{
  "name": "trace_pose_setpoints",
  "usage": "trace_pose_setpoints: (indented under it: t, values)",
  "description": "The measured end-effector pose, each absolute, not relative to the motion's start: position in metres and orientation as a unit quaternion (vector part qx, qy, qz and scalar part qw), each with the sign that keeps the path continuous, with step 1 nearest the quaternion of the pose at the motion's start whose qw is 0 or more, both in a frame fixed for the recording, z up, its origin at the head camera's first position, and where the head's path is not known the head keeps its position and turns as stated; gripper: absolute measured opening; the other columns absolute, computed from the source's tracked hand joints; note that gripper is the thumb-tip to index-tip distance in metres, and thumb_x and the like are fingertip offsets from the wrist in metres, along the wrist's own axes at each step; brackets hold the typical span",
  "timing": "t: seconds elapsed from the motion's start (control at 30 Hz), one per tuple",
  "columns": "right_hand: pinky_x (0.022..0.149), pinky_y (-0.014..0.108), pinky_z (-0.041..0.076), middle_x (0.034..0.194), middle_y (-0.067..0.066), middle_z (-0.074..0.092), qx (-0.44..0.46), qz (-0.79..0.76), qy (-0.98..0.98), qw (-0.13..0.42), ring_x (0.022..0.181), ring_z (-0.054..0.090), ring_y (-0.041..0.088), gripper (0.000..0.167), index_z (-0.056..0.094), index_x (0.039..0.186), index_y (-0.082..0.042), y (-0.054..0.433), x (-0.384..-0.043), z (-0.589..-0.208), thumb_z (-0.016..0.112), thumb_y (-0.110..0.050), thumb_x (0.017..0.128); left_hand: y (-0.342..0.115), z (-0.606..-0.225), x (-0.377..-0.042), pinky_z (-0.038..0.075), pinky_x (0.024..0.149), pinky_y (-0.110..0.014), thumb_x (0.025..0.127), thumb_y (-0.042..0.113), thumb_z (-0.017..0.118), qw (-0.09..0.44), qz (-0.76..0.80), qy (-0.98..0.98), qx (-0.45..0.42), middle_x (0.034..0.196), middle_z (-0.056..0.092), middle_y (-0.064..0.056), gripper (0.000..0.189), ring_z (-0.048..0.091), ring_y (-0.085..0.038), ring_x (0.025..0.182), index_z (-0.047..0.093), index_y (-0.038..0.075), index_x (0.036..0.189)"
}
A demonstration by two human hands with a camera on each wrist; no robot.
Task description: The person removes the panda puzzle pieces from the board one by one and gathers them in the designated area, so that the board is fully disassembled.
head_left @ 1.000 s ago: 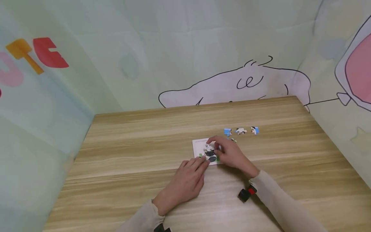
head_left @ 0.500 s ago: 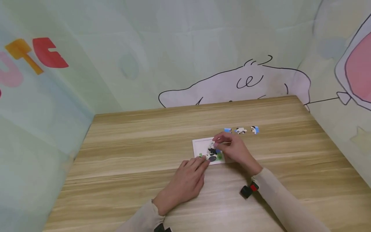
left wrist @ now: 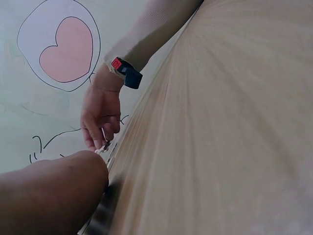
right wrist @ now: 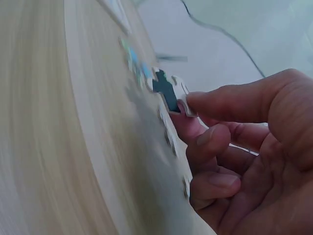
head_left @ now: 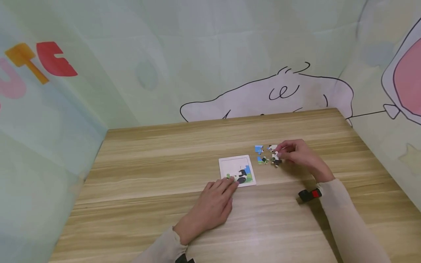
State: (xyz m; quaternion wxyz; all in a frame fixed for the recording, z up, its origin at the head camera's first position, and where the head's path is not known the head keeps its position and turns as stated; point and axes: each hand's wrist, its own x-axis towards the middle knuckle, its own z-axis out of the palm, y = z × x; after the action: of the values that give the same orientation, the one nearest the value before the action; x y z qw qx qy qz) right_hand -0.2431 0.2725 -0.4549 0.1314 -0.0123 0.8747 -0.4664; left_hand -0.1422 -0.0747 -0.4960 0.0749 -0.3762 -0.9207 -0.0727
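My right hand (head_left: 300, 155) pinches a black-and-white jigsaw piece (head_left: 276, 160) between thumb and fingertips, close over the table. In the right wrist view that jigsaw piece (right wrist: 168, 93) stands tilted, its dark patch towards the camera. The fingertips of my left hand (head_left: 210, 204) rest on the lower edge of a white puzzle tray (head_left: 228, 166). Joined pieces with a panda and greenery (head_left: 246, 175) fill the tray's lower right; the left fingers partly cover them. The right hand (left wrist: 101, 112) also shows in the left wrist view, beyond a large blurred finger.
Loose jigsaw pieces lie right of the tray: a blue one (head_left: 258, 149), a blue-and-green one (head_left: 262, 160) and a pale one (head_left: 272, 148) partly behind the right fingers. The wooden table (head_left: 158, 160) meets a printed cloth backdrop (head_left: 158, 73) at its far edge.
My right hand has lifted a jigsaw piece from over the tray and carried it right, to beside the loose pieces. My left hand stays put on the tray.
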Motion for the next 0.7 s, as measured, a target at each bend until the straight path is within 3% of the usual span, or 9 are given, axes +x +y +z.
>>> trace_pose_setpoints:
  t: [0.2, 0.43, 0.7]
  values:
    - [0.065, 0.027, 0.052, 0.104, 0.014, 0.073, -0.031, -0.402, 0.909, 0.105, 0.082, 0.060, 0.017, 0.021, 0.074, 0.120, -0.001, 0.284, -0.247, -0.462, 0.068, -0.013, 0.103, -0.074, -0.496, -0.142, 0.051, 0.107, -0.042, 0.108, 0.029, 0.054, 0.072, -0.076, -0.921, -0.374, 0.161, 0.057, -0.003, 0.051, 0.055, -0.021, 0.146, 0.055, 0.015, 0.157]
    - [0.078, 0.031, 0.046, 0.100, 0.011, 0.073, -0.061, -0.324, 0.942, 0.059, 0.090, 0.061, 0.022, 0.014, 0.079, 0.108, -0.005, 0.272, -0.246, -0.465, 0.071, -0.013, 0.099, -0.076, -0.495, -0.142, 0.051, 0.107, -0.042, 0.107, 0.029, 0.055, 0.068, -0.081, -0.922, -0.373, 0.161, 0.057, -0.003, 0.051, 0.055, -0.021, 0.147, 0.054, 0.015, 0.157]
    - [0.074, 0.030, 0.045, 0.098, 0.013, 0.071, -0.055, -0.324, 0.943, 0.049, 0.086, 0.060, 0.021, 0.011, 0.073, 0.105, -0.003, 0.265, -0.243, -0.463, 0.072, -0.008, 0.096, -0.075, -0.495, -0.143, 0.051, 0.108, -0.042, 0.107, 0.029, 0.055, 0.068, -0.080, -0.920, -0.377, 0.161, 0.057, -0.003, 0.052, 0.055, -0.021, 0.147, 0.055, 0.015, 0.156]
